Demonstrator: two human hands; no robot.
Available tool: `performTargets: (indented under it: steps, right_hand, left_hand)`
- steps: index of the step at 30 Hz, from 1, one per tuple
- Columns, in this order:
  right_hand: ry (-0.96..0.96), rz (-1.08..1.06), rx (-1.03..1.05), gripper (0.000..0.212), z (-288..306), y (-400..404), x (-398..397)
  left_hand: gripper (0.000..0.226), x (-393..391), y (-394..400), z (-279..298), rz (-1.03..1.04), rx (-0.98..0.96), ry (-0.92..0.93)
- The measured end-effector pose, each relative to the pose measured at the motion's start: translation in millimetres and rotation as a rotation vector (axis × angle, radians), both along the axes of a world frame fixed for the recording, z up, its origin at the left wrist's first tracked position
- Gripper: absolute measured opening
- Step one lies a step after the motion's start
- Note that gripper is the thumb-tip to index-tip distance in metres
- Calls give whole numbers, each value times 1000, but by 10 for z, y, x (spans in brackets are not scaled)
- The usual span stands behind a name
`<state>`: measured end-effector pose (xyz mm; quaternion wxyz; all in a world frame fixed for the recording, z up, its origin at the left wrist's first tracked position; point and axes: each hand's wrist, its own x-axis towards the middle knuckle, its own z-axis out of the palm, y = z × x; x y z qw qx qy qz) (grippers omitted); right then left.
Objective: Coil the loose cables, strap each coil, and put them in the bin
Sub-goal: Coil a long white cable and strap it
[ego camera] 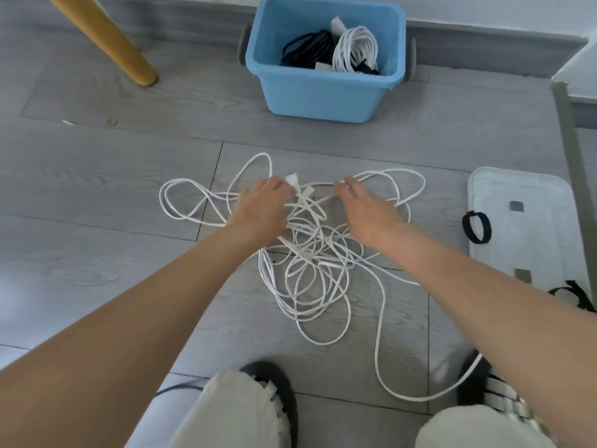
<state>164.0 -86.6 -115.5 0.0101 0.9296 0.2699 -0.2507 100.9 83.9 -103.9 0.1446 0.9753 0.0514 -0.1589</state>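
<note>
While I look down past my knees, the nearest things I see are two dark sandals (284, 392) planted on the grey wood-look floor (97, 195), one on each side, with a long loop of the white cable (310, 253) running close by the right one. Just beyond my feet the cable lies in a loose tangle on the floor, loops piled over one another in the middle and wider loops flung out to the left and right. Both of my arms reach forward over that pile. My left hand (261, 205) sits at the far left part of the tangle with its fingers curled around a white plug end of the cable, so it is grasping the cable. My right hand (365, 205) hovers over the far right part of the tangle, fingers spread and relaxed, the fingertips at or just above a strand; I cannot tell whether they touch it, and it grips nothing. To my right a white lid (523, 221) lies flat on the floor, with a black strap (476, 227) looped on its left edge and another black strap (575, 295) at its near corner. Farther off, straight ahead, the blue bin (323, 92) stands near the wall, holding a black coil (307, 48) and a white coil (355, 50) side by side. A wooden furniture leg (106, 37) slants down at the far left.
</note>
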Motion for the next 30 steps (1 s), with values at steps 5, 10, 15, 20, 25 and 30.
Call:
performTargets:
  steps: [5, 10, 15, 20, 25, 30]
  right_hand:
    - [46, 68, 2, 38, -61, 143, 69]
    - [-23, -114, 241, 27, 64, 291, 204]
    - [-151, -255, 697, 29, 514, 440, 377]
    - [-427, -632, 1021, 30, 993, 483, 717]
    - [-343, -477, 710, 30, 1017, 230, 901]
    - [80, -81, 309, 27, 353, -84, 376]
  left_hand:
    - [59, 52, -328, -146, -294, 90, 189]
    - [50, 110, -325, -45, -232, 285, 171]
    - [47, 60, -50, 118, -159, 517, 195]
    - [38, 20, 243, 248, -70, 754, 386]
    - [31, -190, 354, 170, 56, 567, 512]
    - [29, 118, 193, 372, 406, 77, -152]
